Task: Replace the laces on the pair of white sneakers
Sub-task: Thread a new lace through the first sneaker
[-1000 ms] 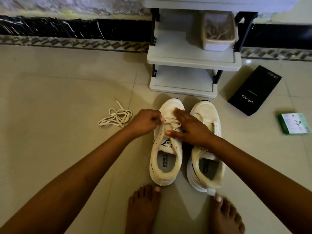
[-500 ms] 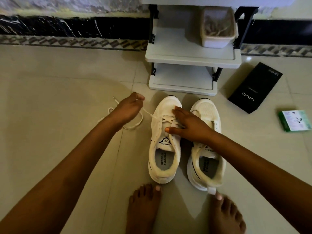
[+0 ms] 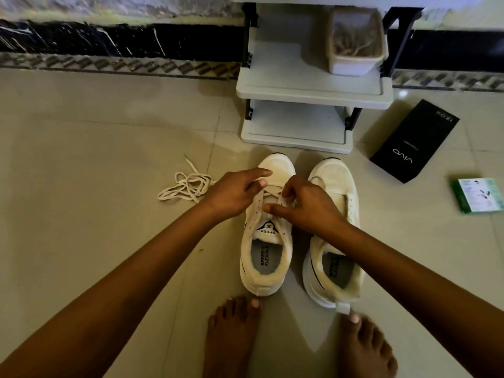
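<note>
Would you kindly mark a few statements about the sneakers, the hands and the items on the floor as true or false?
1. Both hands are at the laces of the left sneaker. True; the left hand and right hand both pinch its lace.
2. The loose lace lies on the floor to the right of the sneakers. False; it lies to their left.
3. The right sneaker shows no lace. True.
4. The black box stands on the shelf rack. False; it lies on the floor beside the rack.
5. A green box lies at the far right. True.
</note>
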Demonstrator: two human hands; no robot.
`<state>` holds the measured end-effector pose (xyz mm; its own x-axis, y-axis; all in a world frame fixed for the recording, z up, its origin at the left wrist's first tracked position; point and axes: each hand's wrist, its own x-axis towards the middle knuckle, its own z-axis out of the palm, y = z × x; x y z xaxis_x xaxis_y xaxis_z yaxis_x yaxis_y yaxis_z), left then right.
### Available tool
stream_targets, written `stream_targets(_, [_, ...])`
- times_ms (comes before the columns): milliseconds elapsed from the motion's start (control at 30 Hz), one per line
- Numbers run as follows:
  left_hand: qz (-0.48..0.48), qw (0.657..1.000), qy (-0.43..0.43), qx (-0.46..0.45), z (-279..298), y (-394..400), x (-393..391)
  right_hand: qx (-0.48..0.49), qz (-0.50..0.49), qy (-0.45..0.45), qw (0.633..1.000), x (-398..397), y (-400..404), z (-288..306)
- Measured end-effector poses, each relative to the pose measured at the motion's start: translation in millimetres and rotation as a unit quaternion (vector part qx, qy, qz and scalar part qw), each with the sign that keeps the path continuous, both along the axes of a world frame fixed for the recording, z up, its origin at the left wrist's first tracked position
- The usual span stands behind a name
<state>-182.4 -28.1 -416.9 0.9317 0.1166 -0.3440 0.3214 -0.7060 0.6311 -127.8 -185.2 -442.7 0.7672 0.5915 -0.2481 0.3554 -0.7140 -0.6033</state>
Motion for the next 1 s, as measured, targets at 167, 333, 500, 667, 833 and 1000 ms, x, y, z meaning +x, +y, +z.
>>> stream_targets(167, [0.056, 0.996, 0.028, -0.068, 6, -14, 4, 0.138, -0.101, 0.189, 0.967, 4, 6, 7])
stream_targets(333, [0.086, 0.98, -0.018, -0.18, 4, -6, 1, 0.157, -0.108, 0.175, 0.966, 7, 3, 7])
stream_targets(500, [0.068, 0.987, 0.0, -0.143, 5, -4, -2, -0.051, -0.017, 0.076, 0.996, -1, 1, 0])
stream_targets(667, [0.051, 0.997, -0.048, 0.012, -4, -15, 0, -0.063, -0.049, 0.078, 0.994, -9, 1, -1])
stream_targets(833, [0.066, 0.994, -0.068, 0.063, -17, -33, -10, 0.027, -0.111, 0.093, 0.989, -11, -6, 2])
stream_targets(1000, [0.08, 0.993, -0.076, 0.04, -25, -39, -13, 0.078, -0.165, 0.2, 0.963, -4, -12, 1])
